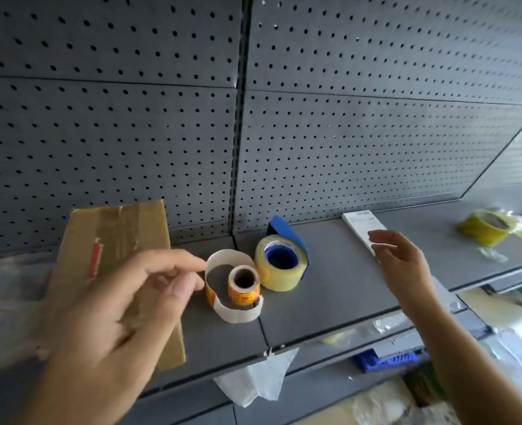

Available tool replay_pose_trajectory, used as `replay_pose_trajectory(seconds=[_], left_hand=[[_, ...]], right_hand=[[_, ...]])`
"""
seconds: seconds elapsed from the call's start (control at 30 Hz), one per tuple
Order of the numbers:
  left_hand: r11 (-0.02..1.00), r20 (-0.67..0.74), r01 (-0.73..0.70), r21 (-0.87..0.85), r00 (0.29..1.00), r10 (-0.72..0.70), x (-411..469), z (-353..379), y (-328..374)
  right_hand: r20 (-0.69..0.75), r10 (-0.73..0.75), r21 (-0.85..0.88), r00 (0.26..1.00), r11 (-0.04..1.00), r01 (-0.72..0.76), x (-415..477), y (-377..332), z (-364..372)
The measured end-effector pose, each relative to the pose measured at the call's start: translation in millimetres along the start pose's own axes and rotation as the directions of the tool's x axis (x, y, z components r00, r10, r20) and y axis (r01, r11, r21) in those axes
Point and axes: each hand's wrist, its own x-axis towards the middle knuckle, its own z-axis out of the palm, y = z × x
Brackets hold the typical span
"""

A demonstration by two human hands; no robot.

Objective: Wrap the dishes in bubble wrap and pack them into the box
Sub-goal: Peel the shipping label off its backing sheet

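On a grey metal shelf (330, 286) stands a roll of clear packing tape (279, 265) in a blue dispenser. Beside it sits a small roll of orange-printed labels (243, 286) with a loose strip curling around it. My left hand (124, 305) hovers just left of the label roll, fingers loosely curled and holding nothing. Over the shelf to the right of the tape, my right hand (404, 265) is raised with its fingers relaxed and empty. A flattened piece of cardboard (112, 240) leans against the pegboard at the left. No dishes, box or bubble wrap show clearly.
A grey pegboard wall (345, 118) backs the shelf. A white paper pad (364, 225) lies near my right hand, and a yellow tape roll (486, 227) sits far right. Clear plastic (259, 381) hangs off the shelf's front edge, with more plastic and a blue item below.
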Motion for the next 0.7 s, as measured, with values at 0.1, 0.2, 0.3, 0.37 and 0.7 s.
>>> replay_pose_trajectory(seconds=[0.1,0.2,0.3,0.37,0.7], left_hand=[[1.000,0.169,0.009,-0.006,0.986,-0.008,-2,35,4],[0.997,0.298,0.078,0.001,0.952,-0.075,-3,72,0],[0.988,0.387,0.155,-0.023,0.912,-0.134,-7,104,-14],[0.976,0.438,0.214,-0.038,0.881,-0.176,-6,122,-21],[0.929,0.546,0.370,-0.014,0.781,-0.303,4,172,-40]], right_hand=[[-0.074,-0.012,-0.392,0.997,0.920,-0.018,26,47,-39],[-0.058,0.156,-0.628,0.986,0.762,-0.157,42,86,-78],[-0.003,0.331,-0.688,0.944,0.684,-0.242,47,107,-102],[0.034,0.402,-0.682,0.915,0.679,-0.272,49,117,-111],[-0.010,0.472,-0.622,0.882,0.688,-0.375,59,130,-107]])
